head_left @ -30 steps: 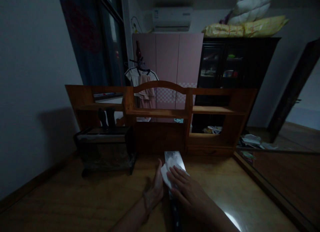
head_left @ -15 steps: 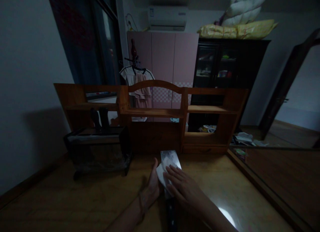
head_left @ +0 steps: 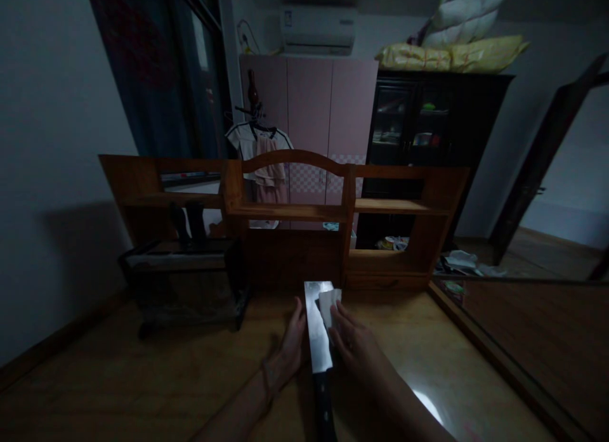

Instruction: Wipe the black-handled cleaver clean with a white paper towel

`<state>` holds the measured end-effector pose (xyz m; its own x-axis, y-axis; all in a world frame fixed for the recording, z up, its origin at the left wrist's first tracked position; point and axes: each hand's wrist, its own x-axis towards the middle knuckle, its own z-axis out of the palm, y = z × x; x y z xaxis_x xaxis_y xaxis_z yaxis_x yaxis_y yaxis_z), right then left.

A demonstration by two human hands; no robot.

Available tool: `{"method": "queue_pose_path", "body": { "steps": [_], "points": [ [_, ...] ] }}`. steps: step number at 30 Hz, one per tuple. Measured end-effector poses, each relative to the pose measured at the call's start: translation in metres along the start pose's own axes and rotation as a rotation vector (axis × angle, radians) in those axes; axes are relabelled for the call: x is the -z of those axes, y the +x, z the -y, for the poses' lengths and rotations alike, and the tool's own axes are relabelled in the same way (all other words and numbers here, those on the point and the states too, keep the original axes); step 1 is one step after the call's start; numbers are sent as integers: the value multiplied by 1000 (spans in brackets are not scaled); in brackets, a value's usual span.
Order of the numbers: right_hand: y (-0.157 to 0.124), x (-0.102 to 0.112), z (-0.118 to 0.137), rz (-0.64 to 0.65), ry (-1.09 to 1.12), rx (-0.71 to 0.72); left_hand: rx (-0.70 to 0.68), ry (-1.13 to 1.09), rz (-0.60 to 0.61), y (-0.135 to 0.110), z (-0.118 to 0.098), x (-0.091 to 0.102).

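Observation:
A kitchen knife [head_left: 318, 340] with a broad rectangular steel blade and a black handle is tilted up over the table, its handle toward me. My left hand [head_left: 294, 337] supports the blade from its left side, thumb up along the edge; its other fingers are partly hidden behind the steel. In my right hand [head_left: 352, 337] is a folded white cloth or paper [head_left: 328, 305], pinched at the blade's upper right edge. Most of the blade's face shows bare and shiny. To the left stands a dark knife block [head_left: 183, 286] with two black handles sticking up.
A wooden shelf unit [head_left: 290, 212] runs along the back of the wooden table [head_left: 118, 391]. The table's raised right edge [head_left: 476, 334] borders a lower wooden surface. Light glares off the tabletop near my right forearm. Behind are a pink wardrobe [head_left: 309, 106] and a dark cabinet [head_left: 442, 125].
My right hand has slid the white cloth to the blade's right edge, folding it smaller and uncovering the blade's face. My left hand stays at the blade's left side.

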<state>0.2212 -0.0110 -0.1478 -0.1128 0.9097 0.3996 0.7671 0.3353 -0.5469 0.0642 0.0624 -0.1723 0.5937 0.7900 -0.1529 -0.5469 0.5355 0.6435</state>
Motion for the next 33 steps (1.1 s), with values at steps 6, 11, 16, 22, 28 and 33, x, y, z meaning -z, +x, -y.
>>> {"method": "queue_pose_path", "body": {
  "steps": [6,11,16,22,28,33],
  "points": [
    [2,-2,4,-77,144,-24,-2,-7,41,1,1,-4],
    [0,-5,-7,-114,221,-58,-2,-26,37,2,2,-7],
    [-2,-9,-15,-158,257,-70,46,-22,8,3,2,-5],
    [6,-7,-22,-218,247,-116,95,-1,46,1,1,-4],
    [19,-2,-35,-298,338,-101,141,35,55,-1,0,-7],
    [26,-8,-41,-276,576,-113,117,12,22,0,2,-7]
  ]
}}
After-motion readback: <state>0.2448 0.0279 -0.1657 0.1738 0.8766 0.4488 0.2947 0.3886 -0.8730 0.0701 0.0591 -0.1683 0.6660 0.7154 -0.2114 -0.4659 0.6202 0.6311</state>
